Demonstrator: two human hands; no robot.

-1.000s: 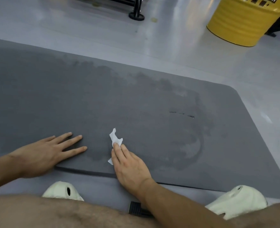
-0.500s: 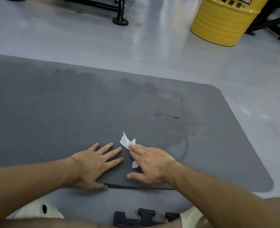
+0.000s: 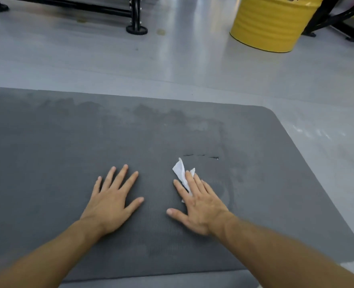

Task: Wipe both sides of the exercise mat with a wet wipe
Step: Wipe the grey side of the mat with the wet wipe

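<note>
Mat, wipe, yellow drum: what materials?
Exercise mat: likely foam or rubber, matte grey, fine ribbed texture, damp patches darken it.
Wet wipe: thin white nonwoven or paper, crumpled.
Yellow drum: probably painted metal, glossy, ribbed wall.

Glossy grey floor; yellow drum, black rack behind

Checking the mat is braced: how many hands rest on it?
2. The left hand lies flat on the mat, bare; the right hand, beside it, presses the wet wipe onto the mat.
</note>
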